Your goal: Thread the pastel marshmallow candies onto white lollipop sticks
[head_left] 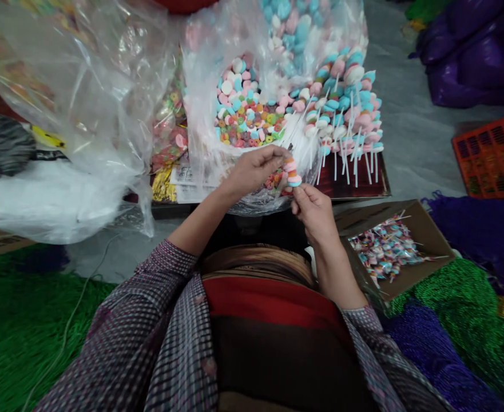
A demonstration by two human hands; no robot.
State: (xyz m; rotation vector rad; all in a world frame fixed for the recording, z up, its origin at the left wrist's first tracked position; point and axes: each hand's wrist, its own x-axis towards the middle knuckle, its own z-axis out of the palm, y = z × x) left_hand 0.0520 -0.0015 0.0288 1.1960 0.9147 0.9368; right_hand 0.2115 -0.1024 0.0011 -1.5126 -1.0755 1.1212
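Note:
A short candy skewer [292,173], layered in pink, orange, white and blue, is held between my two hands. My left hand [258,167] pinches at its upper end, fingers closed. My right hand [312,209] has its thumb and fingers closed at the blue lower end. Just beyond my hands, a plastic-lined container [200,129] holds loose marshmallows [234,86] and colored gummy rings [252,123]. White sticks [300,134] lie at its right side. Finished-looking candy skewers [350,109] are piled on the table's right part, their sticks pointing toward me.
A cardboard box [434,243] with wrapped candies [387,249] sits at lower right. An orange crate [492,154] and purple bags [475,54] are beyond it. Large clear plastic bags [106,109] cover the left side. Green strands [24,320] lie at lower left.

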